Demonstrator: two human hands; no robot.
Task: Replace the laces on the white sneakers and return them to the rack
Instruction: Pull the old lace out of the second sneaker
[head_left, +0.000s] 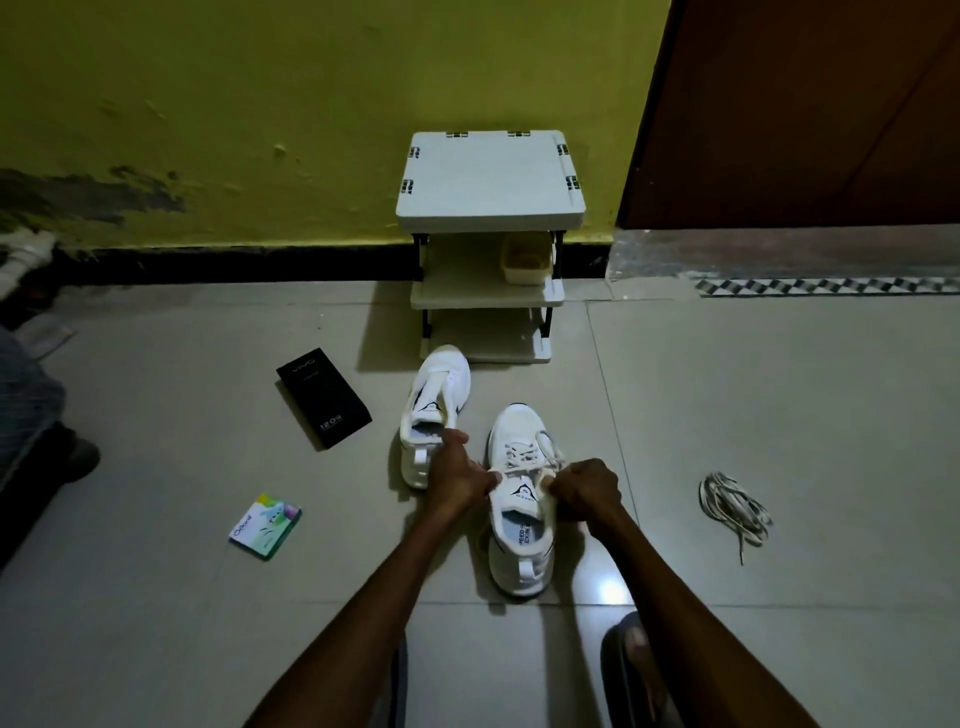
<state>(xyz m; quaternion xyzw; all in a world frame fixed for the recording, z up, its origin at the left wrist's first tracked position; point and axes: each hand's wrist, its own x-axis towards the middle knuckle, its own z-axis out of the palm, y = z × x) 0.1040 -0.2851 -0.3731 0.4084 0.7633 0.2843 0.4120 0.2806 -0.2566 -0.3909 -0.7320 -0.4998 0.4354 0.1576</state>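
Both forearms are reaching forward and down from the bottom of the view, converging on the near sneaker (519, 426), which is standing upright on the tiled floor (727, 389) with its toe pointing at the rack (488, 176). The left hand (457, 478) is curling at the left side of the tongue, its grip pinching a cream lace (524, 452) between thumb and fingers. The right hand (587, 491) is mirroring it on the right side, knuckles up, its grip closing around the other run of the same lace. That lace is crossing through the eyelets above the hands. Whether the left thumb is touching the far sneaker (441, 384) I cannot tell.

Two white sneakers are sitting on the floor: the near one laced, the far one just beside it to the left, showing no lace. One loose bundle of laces (735, 506) is lying well apart to the right. One white rack with three shelves is standing against the yellow-green wall (208, 104), carrying one small tub (525, 257) on its middle shelf. One black box (323, 397) and one small green packet (265, 526) are lying on the left.
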